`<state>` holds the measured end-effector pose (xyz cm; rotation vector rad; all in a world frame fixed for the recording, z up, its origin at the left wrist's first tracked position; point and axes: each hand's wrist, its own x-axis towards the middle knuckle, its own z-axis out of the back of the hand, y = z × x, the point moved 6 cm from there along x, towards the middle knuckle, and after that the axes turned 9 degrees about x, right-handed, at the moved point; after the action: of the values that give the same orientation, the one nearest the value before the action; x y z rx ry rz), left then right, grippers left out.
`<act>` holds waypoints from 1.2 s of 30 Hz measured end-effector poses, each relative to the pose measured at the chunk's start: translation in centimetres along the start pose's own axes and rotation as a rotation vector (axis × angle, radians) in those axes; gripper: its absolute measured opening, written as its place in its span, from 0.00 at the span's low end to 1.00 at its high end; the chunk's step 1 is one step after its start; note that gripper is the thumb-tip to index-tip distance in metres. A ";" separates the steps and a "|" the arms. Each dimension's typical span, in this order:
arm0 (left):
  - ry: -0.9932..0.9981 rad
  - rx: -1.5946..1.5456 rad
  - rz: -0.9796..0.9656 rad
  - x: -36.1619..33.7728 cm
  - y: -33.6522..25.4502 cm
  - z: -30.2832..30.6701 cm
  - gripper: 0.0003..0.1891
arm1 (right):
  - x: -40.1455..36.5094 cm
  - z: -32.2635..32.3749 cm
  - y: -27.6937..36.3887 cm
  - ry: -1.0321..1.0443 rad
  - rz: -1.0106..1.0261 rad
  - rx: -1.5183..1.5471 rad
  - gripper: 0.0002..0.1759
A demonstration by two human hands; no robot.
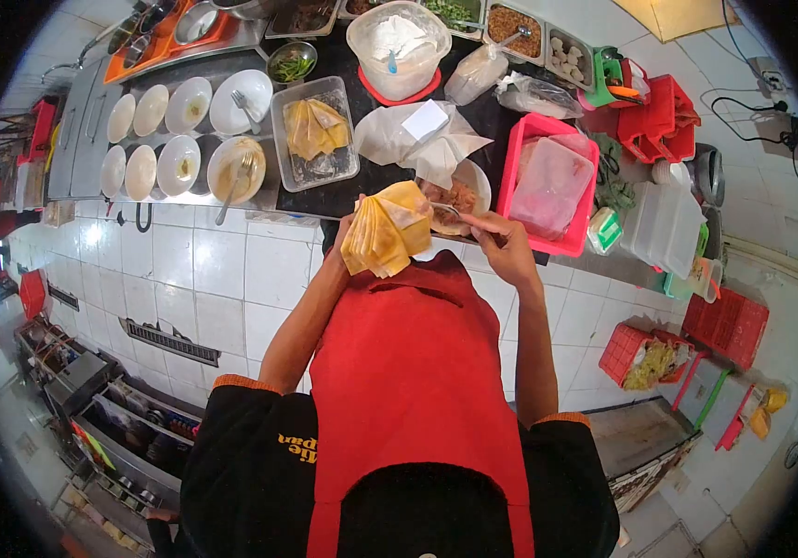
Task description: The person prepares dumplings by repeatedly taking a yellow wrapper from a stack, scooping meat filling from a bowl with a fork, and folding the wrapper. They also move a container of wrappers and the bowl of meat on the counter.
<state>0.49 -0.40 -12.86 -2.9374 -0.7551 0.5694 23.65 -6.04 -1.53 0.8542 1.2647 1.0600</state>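
Observation:
My left hand (347,238) holds a fanned stack of yellow dumpling wrappers (387,232) above the counter's near edge. Only the fingers show behind the stack. My right hand (503,246) grips a metal spoon (447,212) whose tip points toward the wrappers, just over a white bowl of minced filling (464,193). Further back a clear plastic tub (317,138) holds more yellow wrappers. A red apron covers my front below both hands.
Several white bowls (178,139) stand at the left of the dark counter (375,181), two with spoons. A pink basket (552,186) with a plastic bag sits right. A flour container (399,46), topping trays and red crates (724,321) surround it.

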 end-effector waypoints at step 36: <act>0.076 0.087 -0.200 0.2 -3.3 -8.5 0.35 | -0.9 0.4 13.5 -0.046 0.253 -0.060 0.24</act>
<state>2.24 2.88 -4.54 -2.7438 -0.9744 0.4585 22.05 -2.65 11.51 1.0055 1.1002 1.2645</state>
